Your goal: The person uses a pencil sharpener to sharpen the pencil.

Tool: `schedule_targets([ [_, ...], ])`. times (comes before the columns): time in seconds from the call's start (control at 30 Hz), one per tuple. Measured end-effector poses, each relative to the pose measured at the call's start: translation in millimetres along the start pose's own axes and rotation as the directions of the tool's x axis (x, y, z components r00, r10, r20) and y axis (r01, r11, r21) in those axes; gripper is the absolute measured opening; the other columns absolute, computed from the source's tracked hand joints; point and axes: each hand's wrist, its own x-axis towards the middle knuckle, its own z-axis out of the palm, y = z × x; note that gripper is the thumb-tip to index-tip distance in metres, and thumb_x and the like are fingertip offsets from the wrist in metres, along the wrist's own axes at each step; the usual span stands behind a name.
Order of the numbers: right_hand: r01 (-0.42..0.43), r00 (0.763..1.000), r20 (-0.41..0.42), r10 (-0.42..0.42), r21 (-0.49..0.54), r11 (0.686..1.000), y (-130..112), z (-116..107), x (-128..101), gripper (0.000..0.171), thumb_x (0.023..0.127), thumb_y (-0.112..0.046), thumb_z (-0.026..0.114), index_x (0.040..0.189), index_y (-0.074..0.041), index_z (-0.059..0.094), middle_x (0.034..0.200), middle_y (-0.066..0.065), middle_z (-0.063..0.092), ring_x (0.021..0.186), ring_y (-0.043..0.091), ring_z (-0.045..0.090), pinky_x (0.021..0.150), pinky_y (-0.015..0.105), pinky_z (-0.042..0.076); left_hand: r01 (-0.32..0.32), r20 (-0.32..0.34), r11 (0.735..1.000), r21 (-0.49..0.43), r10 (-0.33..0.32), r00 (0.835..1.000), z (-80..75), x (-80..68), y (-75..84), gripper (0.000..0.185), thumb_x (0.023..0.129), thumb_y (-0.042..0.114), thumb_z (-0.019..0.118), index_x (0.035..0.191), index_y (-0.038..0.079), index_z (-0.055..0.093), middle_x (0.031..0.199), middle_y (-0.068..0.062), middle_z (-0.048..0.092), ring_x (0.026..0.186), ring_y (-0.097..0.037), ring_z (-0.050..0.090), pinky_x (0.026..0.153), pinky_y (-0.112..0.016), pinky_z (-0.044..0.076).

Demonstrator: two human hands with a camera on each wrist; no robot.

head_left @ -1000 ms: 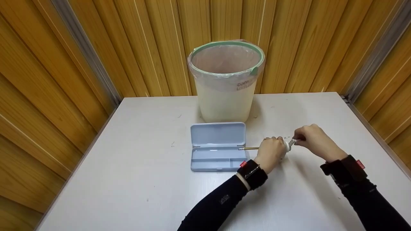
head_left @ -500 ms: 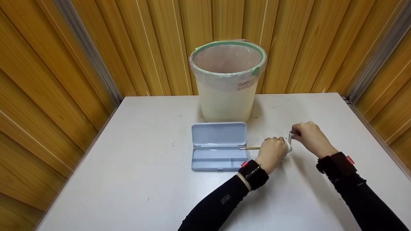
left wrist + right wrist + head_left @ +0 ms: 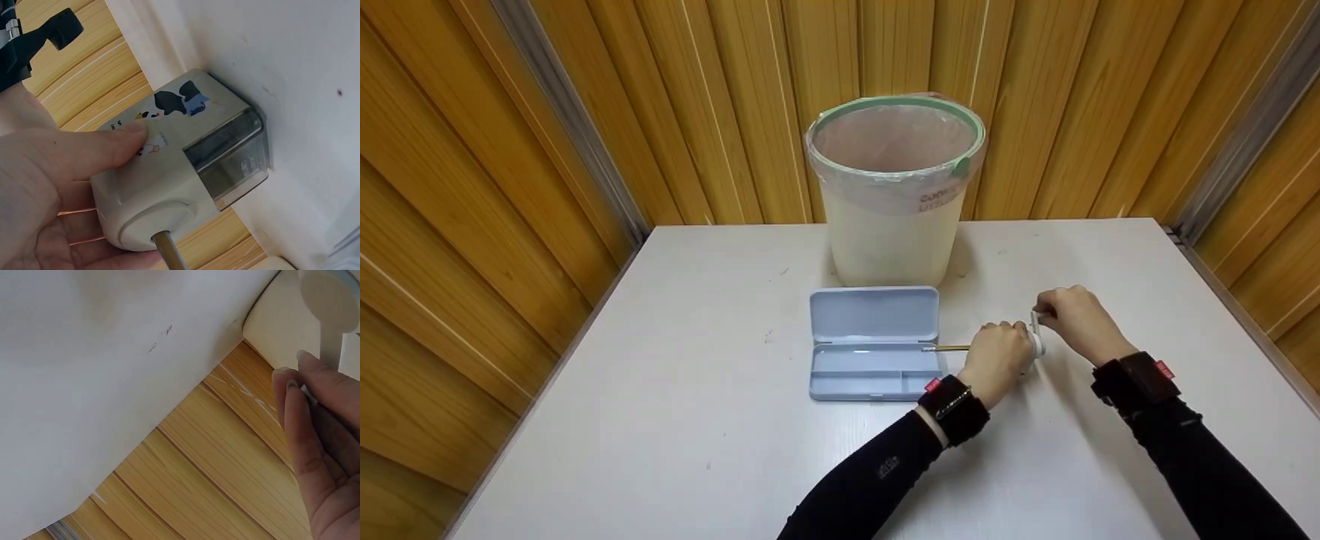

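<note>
Left hand [image 3: 996, 358] grips pencil sharpener [image 3: 185, 174] on table [image 3: 697, 420]; right hand [image 3: 1076, 319], just right, pinches its crank [image 3: 331, 304].

the head view looks forward and down over the whole table [image 3: 697, 420] toward the wooden wall [image 3: 720, 112]. the left wrist view sits very near the pencil sharpener [image 3: 185, 169]. the right wrist view, just as near, faces its crank [image 3: 329, 309]. all three share the sharpener and table.
</note>
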Motion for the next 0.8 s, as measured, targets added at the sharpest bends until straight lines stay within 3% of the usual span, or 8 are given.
schedule_targets([
  [0.33,-0.004,1.0,0.027,0.003,0.027,1.0,10,15,2,0.009,0.076,0.009,0.074,0.074,0.001,0.069,0.071,0.014,0.07,0.064,0.025,0.063,0.061,0.038,0.051,-0.025,-0.046,0.999,0.041,0.027,0.999,2.1,-0.1,-1.8,0.009,0.089,0.02,0.061,0.091,0.024,0.069,0.082,0.014,0.065,0.067,-0.001,0.061,0.056,-0.017,0.05],
  [0.8,-0.057,0.991,0.122,0.049,0.064,0.996,15,28,-2,0.015,0.079,0.01,0.066,0.07,-0.001,0.07,0.067,0.009,0.068,0.062,0.02,0.057,0.06,0.032,0.046,-0.025,-0.009,1.0,-0.016,0.024,1.0,1.2,-0.7,-2.2,0.009,0.087,0.019,0.063,0.091,0.024,0.069,0.085,0.013,0.067,0.071,-0.001,0.061,0.059,-0.016,0.05],
])
